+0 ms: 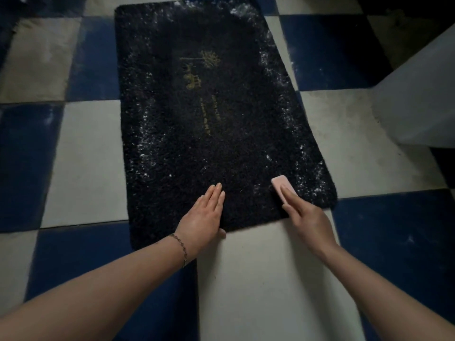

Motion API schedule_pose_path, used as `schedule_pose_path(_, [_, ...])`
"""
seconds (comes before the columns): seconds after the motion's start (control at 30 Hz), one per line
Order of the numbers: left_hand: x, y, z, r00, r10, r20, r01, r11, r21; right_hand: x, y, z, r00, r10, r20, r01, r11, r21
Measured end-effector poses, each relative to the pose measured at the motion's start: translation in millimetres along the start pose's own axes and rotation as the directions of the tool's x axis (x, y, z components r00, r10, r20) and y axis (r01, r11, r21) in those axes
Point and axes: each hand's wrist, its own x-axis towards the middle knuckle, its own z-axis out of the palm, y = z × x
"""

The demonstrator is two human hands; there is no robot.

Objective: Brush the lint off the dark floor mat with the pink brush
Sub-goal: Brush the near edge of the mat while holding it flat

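A dark shaggy floor mat [209,134] lies lengthwise on the tiled floor, with faded gold markings in its middle. White lint [305,185] speckles its right edge, left side and far corner. My right hand [302,215] presses the pink brush [280,183] flat onto the mat's near right part, fingers laid over the brush. My left hand [206,215] rests flat on the mat's near edge, fingers straight and together, holding nothing.
The floor is a checker of blue tiles [394,242] and pale tiles [270,279]. A light-coloured block or low wall [418,99] stands at the right, close to the mat's far right side.
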Motion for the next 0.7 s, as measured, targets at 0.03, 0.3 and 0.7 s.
schedule_pose_path(0.03, [1, 1, -2, 1.000, -0.008, 0.007, 0.008, 1.000, -0.026, -1, -2, 1, 1.000, -0.006, -0.003, 0.006, 1.000, 0.008])
schedule_pose_path(0.3, [9, 4, -6, 0.999, -0.004, -0.036, 0.002, 0.999, -0.032, -28, -48, 44, 0.957, -0.263, 0.119, 0.276, 0.956, -0.102])
schedule_pose_path(0.7, [6, 3, -5, 1.000, -0.005, -0.011, 0.004, 1.000, -0.026, 6, -8, 8, 0.999, -0.040, 0.025, 0.041, 0.997, -0.062])
